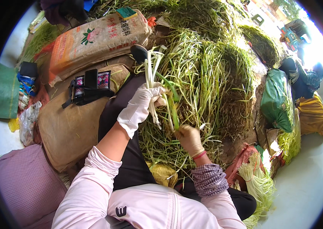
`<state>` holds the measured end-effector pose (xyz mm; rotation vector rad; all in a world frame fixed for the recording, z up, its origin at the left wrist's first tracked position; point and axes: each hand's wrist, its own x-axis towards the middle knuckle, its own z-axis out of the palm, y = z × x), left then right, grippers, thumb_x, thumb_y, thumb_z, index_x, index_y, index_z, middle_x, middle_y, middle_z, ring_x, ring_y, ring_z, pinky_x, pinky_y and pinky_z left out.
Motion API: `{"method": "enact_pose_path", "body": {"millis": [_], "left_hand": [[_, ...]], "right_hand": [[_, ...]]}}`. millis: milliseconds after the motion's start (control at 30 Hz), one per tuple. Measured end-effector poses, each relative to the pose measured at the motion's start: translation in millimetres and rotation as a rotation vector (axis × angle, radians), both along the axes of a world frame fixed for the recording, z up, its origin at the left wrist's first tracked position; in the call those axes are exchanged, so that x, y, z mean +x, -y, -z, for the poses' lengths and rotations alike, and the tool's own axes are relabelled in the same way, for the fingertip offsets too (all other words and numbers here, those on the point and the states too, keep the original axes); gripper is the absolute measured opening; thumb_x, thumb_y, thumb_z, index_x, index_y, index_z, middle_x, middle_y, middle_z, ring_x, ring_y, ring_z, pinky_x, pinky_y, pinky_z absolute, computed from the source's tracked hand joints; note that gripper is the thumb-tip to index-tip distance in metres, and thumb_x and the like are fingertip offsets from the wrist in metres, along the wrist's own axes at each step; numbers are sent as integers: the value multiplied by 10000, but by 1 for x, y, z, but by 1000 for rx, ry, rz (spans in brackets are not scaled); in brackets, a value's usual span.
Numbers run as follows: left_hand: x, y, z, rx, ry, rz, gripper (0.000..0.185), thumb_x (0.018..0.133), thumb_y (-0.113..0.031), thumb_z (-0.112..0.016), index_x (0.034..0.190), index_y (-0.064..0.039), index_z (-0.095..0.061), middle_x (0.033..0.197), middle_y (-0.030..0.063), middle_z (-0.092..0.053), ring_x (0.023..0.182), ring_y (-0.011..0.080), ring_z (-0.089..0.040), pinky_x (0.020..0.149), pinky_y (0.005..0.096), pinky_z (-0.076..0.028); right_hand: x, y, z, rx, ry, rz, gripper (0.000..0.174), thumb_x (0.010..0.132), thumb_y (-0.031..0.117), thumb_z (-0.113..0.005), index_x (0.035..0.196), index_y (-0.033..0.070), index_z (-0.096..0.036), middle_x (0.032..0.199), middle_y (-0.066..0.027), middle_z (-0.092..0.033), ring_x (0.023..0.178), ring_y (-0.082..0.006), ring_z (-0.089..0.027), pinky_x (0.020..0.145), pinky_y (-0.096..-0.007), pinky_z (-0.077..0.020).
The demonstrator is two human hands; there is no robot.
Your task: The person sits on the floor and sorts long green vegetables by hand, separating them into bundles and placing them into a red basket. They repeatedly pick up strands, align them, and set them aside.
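My left hand (144,101), in a white glove, grips a small bunch of pale peeled stalks (150,68), held upright over my leg. Their white root ends poke out below the fist. My right hand (190,139), in a stained thin glove with a red band at the wrist, pinches the lower end of a green leafy stalk (174,114). That stalk reaches up beside the left fingers; whether they touch it I cannot tell. Under and beyond both hands spreads a large heap of long green leafy stalks (204,71), several with brown roots.
A printed woven sack (101,43) lies at upper left, a sponge (126,13) on it. Nearer is a brown sack (69,126) with a patterned pouch (104,79). Bundled pale stalks (255,183) and a green bag (276,98) are at right, near another person (308,78).
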<state>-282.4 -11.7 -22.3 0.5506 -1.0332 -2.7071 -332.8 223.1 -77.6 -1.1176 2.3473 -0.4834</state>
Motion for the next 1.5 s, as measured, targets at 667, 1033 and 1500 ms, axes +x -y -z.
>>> {"method": "enact_pose_path", "body": {"millis": [667,1033,1500], "left_hand": [[10,22,-41,-246,-9,-184,348,908,-308,-640,1087,-12,-603,602,-36,-522,563,71,-519,573,234,-449],[-12,-9,-9,195,7,105,157,954,-186,-553,997,-62,-639,636,-31,-582,568,111,-589,572,316,-548],[-17,-44,3,-151,153,320,157,836,-120,-716,946,-30,-651,715,27,-628,560,109,-583,546,236,-491]], "right_hand": [[20,-12,-27,810,508,-646,149,852,167,-608,944,98,-703,796,-51,-688,687,-145,-620,646,-296,-527],[-153,-16,42,495,-56,591,202,903,314,-636,898,132,-725,819,-48,-702,617,-145,-591,643,-307,-534],[-40,9,-64,-505,230,-13,84,850,108,-685,902,43,-701,781,-72,-694,639,-119,-653,595,-202,-573]]}}
